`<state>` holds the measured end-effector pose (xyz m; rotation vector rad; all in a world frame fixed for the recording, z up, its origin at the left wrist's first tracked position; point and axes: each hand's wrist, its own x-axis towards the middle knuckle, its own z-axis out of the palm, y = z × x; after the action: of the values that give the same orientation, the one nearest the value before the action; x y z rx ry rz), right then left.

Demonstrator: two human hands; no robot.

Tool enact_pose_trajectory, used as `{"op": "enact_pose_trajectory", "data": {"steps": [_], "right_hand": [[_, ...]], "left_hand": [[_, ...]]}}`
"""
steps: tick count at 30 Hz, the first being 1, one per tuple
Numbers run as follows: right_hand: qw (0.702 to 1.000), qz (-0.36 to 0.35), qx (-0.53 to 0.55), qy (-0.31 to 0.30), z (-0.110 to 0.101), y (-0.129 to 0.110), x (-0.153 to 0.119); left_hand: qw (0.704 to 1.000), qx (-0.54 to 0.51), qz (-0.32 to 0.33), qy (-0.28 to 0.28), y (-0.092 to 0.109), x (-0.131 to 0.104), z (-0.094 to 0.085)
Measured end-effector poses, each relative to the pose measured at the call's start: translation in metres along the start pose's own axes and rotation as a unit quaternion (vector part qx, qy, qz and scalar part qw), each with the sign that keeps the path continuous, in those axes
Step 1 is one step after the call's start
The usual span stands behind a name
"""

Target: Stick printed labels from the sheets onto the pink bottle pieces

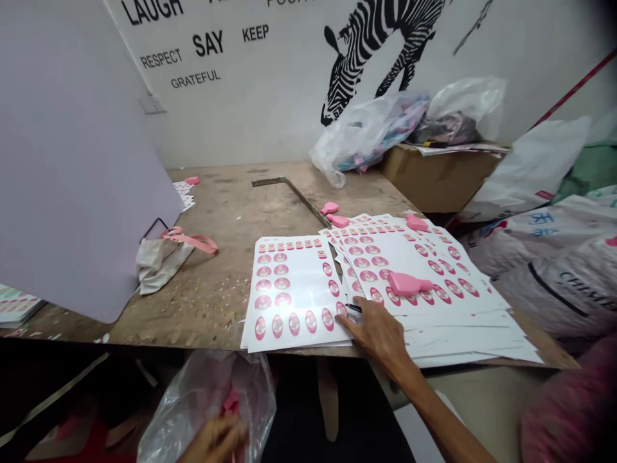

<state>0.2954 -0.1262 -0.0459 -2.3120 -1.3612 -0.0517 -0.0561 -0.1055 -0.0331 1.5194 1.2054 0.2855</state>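
My right hand (378, 331) rests on the near edge of the wooden table (226, 212), with its fingers on a dark pen-like thing between two piles of sticker sheets. The left pile (292, 296) shows a sheet with many pink oval stickers peeled off. The right pile (429, 276) is fanned out, with a pink plastic piece (407, 283) lying on it. My left hand (214, 440) is low, below the table edge, blurred, reaching into a clear plastic bag (202, 402) with pink things inside. Whether it grips anything I cannot tell.
More pink pieces (332, 213) lie on the table, along with a bent metal bar (289, 190), a cloth with a pink strap (166, 254) and a large lilac board (72, 161). A cardboard box (434, 177), plastic bags and sacks (554, 257) crowd the right.
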Motion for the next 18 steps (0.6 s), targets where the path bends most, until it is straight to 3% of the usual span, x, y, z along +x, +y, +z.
{"op": "enact_pose_trajectory", "data": {"steps": [2,4,5,7,10,15,18], "right_hand": [[0.998,-0.032,-0.030,0.036,0.007,-0.010,-0.003],[0.996,-0.046,-0.039,0.062,0.012,-0.018,-0.007],[0.996,-0.042,-0.041,0.071,0.014,-0.021,-0.008],[0.995,-0.031,-0.040,0.086,0.016,-0.027,-0.011],[0.994,-0.025,-0.032,0.102,0.017,-0.033,-0.015],[0.990,0.021,0.063,0.126,0.020,-0.039,-0.016],[0.967,0.100,0.211,0.103,0.020,-0.037,-0.009]], "left_hand": [[0.990,0.074,0.065,0.098,0.020,0.019,-0.007],[0.932,0.187,0.166,0.262,0.036,0.049,-0.008],[0.898,0.241,0.202,0.308,0.042,0.065,-0.006],[0.853,0.325,0.239,0.331,0.044,0.093,0.003],[0.809,0.403,0.253,0.345,0.033,0.116,0.021],[0.736,0.466,0.272,0.409,0.012,0.125,0.035],[0.725,0.470,0.273,0.423,0.009,0.127,0.037]]}}
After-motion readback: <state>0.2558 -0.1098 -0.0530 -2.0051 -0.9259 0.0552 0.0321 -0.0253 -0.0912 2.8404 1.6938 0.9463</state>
